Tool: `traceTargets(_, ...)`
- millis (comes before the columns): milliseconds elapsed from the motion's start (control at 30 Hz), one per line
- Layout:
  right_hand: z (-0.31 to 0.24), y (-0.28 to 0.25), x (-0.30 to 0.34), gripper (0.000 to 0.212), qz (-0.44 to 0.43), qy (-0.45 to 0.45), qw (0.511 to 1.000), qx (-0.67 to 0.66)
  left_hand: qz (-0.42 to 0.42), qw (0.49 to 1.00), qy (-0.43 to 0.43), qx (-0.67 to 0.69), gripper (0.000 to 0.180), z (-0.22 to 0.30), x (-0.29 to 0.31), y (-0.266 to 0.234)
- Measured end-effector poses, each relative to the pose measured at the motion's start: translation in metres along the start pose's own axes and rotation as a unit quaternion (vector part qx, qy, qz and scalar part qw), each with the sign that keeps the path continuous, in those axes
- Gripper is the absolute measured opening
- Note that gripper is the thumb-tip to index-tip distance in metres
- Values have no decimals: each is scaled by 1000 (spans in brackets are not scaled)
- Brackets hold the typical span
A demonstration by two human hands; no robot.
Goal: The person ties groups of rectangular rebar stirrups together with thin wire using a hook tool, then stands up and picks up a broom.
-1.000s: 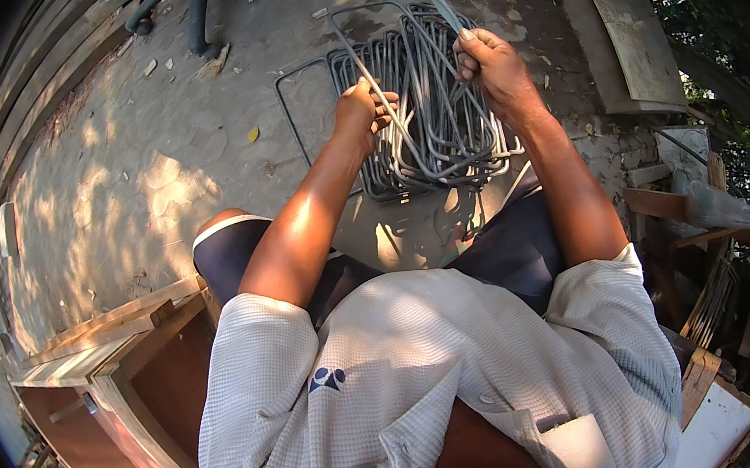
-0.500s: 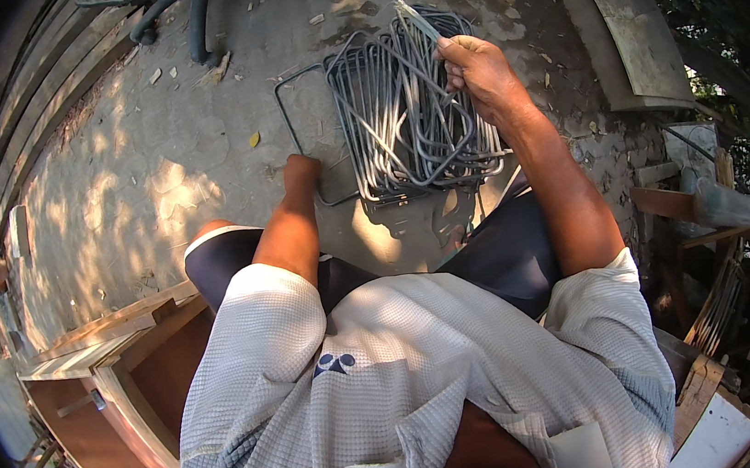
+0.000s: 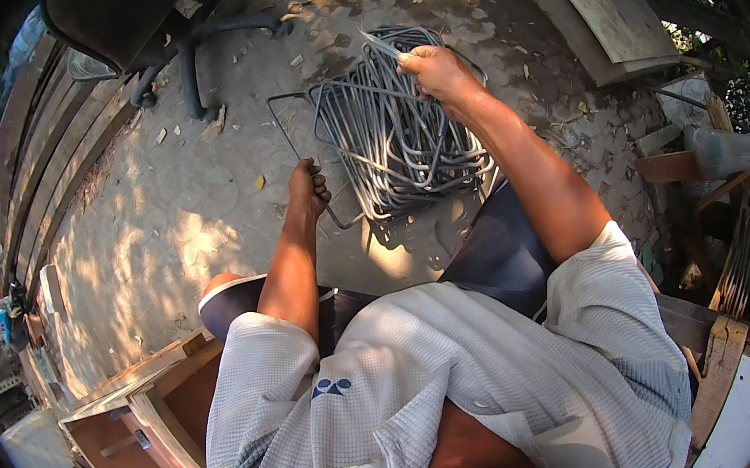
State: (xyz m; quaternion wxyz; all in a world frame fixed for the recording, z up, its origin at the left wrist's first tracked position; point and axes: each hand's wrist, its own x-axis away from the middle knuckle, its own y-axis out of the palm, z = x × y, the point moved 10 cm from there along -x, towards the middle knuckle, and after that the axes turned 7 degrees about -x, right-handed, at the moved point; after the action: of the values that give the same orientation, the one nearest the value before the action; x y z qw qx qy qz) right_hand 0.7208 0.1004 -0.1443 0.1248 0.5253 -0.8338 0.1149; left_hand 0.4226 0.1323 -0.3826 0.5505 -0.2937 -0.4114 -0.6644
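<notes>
My left hand [image 3: 307, 189] is closed around the near-left side of a thin bent metal rod frame [image 3: 280, 126]. That frame sticks out to the left of a heap of grey rectangular metal rod loops [image 3: 370, 133] lying on the ground in front of me. Over the far right part of the heap, my right hand [image 3: 439, 77] pinches a pale, thin bundle of strands [image 3: 383, 44]. Its frayed tip points away to the far left. Part of the heap is hidden beneath my right hand and wrist.
A chair with a dark wheeled base [image 3: 190, 75] stands at the far left, near stacked wooden planks [image 3: 74, 148]. A wooden cabinet [image 3: 131, 447] is at my near left. To the right are a leaning board [image 3: 594, 1] and a plastic bag [image 3: 726, 150].
The whole view has shifted, bringing more of the chair into sight. My left hand has turned so its curled fingers show. My right hand still pinches the pale bundle above the heap.
</notes>
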Motion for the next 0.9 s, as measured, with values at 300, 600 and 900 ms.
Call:
traceTargets(300, -13, -27, 23, 23, -37, 1, 999, 33, -275, 943, 138, -127, 9, 115, 227, 184)
traceTargets(600, 85, -3, -22, 32, -144, -45, 938, 313, -289, 949, 114, 54, 13, 161, 149, 132)
traceTargets(900, 104, 75, 39, 54, -205, -51, 797, 565, -279, 949, 109, 102, 15, 144, 155, 114)
